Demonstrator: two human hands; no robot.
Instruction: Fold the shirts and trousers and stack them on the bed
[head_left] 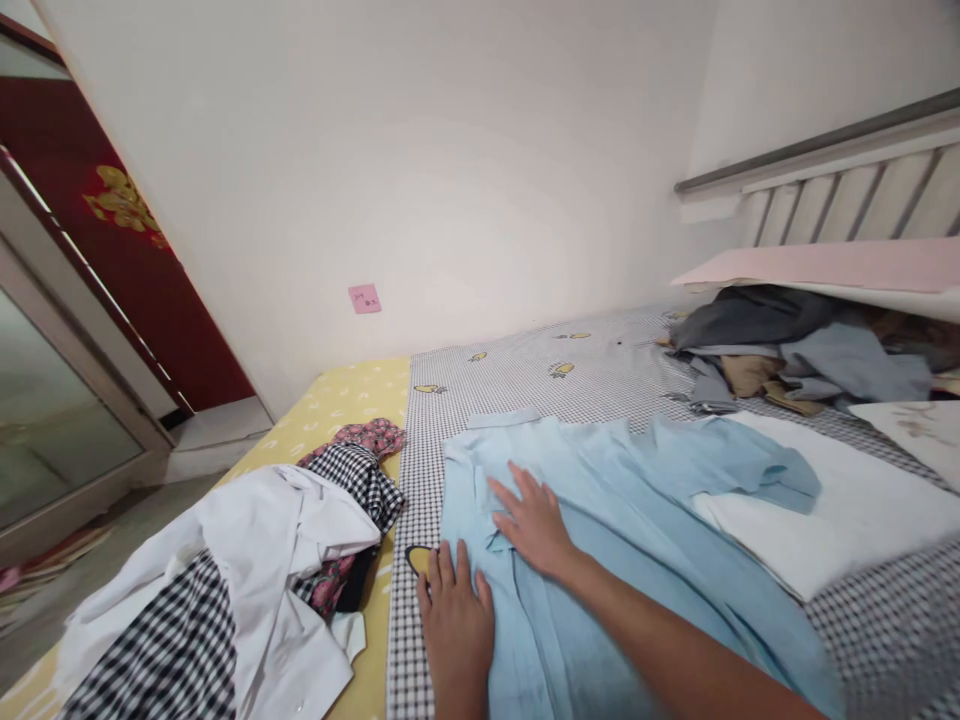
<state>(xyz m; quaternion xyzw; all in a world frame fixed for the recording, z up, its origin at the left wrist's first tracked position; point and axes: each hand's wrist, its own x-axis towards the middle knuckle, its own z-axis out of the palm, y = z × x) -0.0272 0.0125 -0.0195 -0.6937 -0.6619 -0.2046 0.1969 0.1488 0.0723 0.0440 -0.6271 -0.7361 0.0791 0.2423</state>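
A light blue short-sleeved shirt lies spread on the checked bedsheet, its collar toward the wall and one sleeve stretched out to the right. My right hand rests on the shirt with its fingers apart, near the folded-in left part. Beside the shirt's left edge, my left hand lies flat, partly over the sheet and touching the blue cloth. Neither hand grips anything. The shirt's lower end is partly hidden by my right forearm.
On the left, a white shirt and a black-and-white checked garment lie heaped on the yellow sheet. A folded white cloth lies right of the shirt. Several dark and grey clothes are piled beneath a pink board.
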